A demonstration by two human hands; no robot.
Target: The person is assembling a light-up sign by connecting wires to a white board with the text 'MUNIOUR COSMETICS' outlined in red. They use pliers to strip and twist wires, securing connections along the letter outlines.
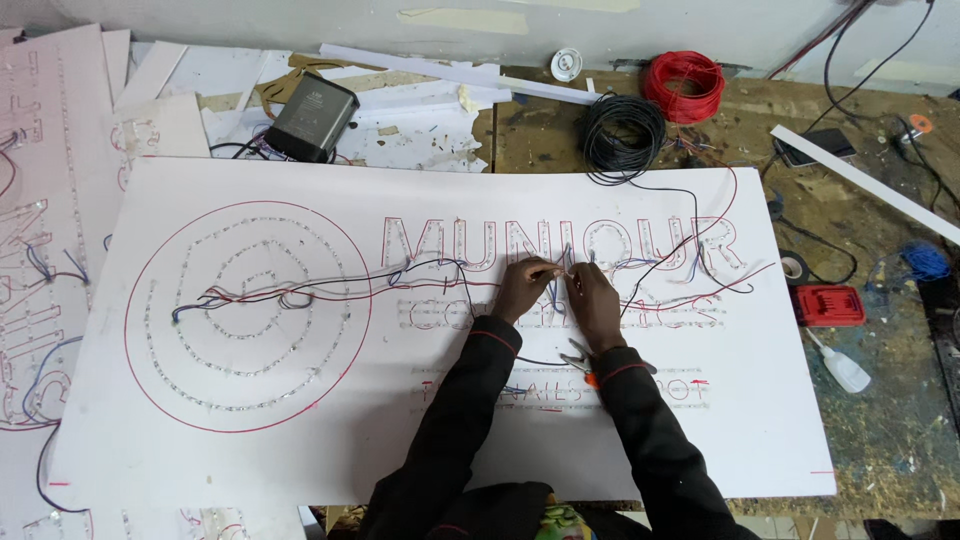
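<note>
Working w/ both hands close together over a white sign board [450, 440], fingertips nearly meeting. Left hand [522, 290] pinching thin wire ends [556, 268] btwn thumb & fingers; right hand [594, 300] pinching the same bundle from the other side, fingers closed on it. Wires lying on the board right at the fingertips, running off left of the left hand as a mixed red/blue/black strand [330, 288] toward a red-outlined circle [248, 315] w/ dotted rings inside. Also trailing right of the right hand as black & red leads [700, 255] across outlined letter shapes [560, 243] just above the hands.

Resting just below the right wrist, touching the sleeve area: pliers w/ orange handle [582, 362]. Wearing dark sleeves w/ red cuff trim [495, 335].

Sitting well above the hands, past the board's far edge: black wire coil [623, 135] & red wire coil [684, 86]. Lying far up-left of the left hand: black box-shaped power unit [311, 117] among white offcuts. Lying well right of the right hand, off the board on a worn wooden bench [880, 330]: red rectangular case [828, 305], small white squeeze bottle [842, 368], blue wire tangle [926, 262]. Lying far left of the left hand: another white panel [40, 200] w/ dotted outlines.
</note>
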